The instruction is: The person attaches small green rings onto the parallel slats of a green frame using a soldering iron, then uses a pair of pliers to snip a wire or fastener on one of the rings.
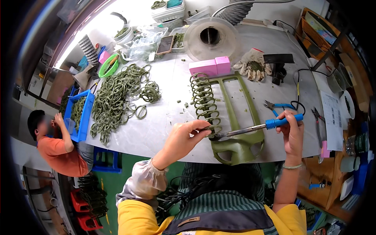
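Observation:
My left hand (181, 140) pinches, thumb against finger, at the near end of an olive-green coil (202, 98). The coil's spaced loops run along the left side of an olive-green plastic frame (239, 148) on the table. In my right hand (292, 134) is a soldering iron (247, 129) by its blue grip. Its metal shaft slants left across the frame, and the dark tip meets the coil's near end beside my left fingers. Exactly what the tip touches is too small to tell.
A big heap of green rings (117, 98) covers the table's left. Beyond the frame are pink blocks (209, 67), a round extraction hood (213, 39) and gloves (252, 64). Blue-handled pliers (280, 105) lie right. A person (62, 149) sits far left by a blue bin (87, 117).

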A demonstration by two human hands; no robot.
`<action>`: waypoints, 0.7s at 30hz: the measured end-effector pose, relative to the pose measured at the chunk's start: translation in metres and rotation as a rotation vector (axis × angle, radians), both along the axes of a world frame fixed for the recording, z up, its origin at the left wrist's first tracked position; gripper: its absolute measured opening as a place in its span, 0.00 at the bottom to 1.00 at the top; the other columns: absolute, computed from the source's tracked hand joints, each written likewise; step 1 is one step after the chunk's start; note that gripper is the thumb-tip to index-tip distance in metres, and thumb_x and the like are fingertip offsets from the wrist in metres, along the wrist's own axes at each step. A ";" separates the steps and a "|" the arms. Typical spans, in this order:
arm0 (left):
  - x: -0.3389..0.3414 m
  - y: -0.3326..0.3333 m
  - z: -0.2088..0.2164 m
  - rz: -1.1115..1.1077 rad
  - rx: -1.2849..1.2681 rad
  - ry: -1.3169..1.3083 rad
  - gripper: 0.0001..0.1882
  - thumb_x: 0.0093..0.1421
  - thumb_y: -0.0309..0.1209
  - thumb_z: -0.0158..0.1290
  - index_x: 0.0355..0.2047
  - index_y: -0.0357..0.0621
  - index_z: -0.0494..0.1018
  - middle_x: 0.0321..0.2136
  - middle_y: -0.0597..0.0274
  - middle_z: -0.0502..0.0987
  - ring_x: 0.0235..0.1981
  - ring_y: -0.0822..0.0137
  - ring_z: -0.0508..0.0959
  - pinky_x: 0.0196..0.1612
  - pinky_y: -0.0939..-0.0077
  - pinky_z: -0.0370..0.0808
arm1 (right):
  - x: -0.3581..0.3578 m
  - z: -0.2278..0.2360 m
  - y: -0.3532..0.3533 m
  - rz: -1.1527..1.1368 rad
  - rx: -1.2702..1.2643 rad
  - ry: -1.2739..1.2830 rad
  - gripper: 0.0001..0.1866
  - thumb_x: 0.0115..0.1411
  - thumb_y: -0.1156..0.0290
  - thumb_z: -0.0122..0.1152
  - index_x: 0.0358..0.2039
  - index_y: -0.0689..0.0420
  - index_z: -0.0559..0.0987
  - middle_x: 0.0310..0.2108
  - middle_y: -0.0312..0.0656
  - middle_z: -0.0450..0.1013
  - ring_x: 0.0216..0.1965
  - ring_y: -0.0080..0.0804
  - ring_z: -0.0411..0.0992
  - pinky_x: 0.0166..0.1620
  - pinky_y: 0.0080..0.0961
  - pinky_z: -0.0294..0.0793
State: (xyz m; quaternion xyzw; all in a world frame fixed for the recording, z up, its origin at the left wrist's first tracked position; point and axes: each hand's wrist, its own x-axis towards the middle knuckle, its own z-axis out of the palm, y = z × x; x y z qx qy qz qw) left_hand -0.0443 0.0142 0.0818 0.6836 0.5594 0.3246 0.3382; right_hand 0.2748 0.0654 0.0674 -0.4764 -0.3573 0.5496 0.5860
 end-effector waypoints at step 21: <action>0.003 0.008 -0.006 -0.016 -0.060 0.007 0.11 0.57 0.25 0.61 0.40 0.35 0.78 0.29 0.60 0.82 0.30 0.74 0.81 0.36 0.80 0.78 | 0.005 0.004 0.000 0.016 0.015 -0.019 0.12 0.60 0.65 0.61 0.27 0.60 0.79 0.24 0.39 0.75 0.18 0.23 0.71 0.22 0.20 0.71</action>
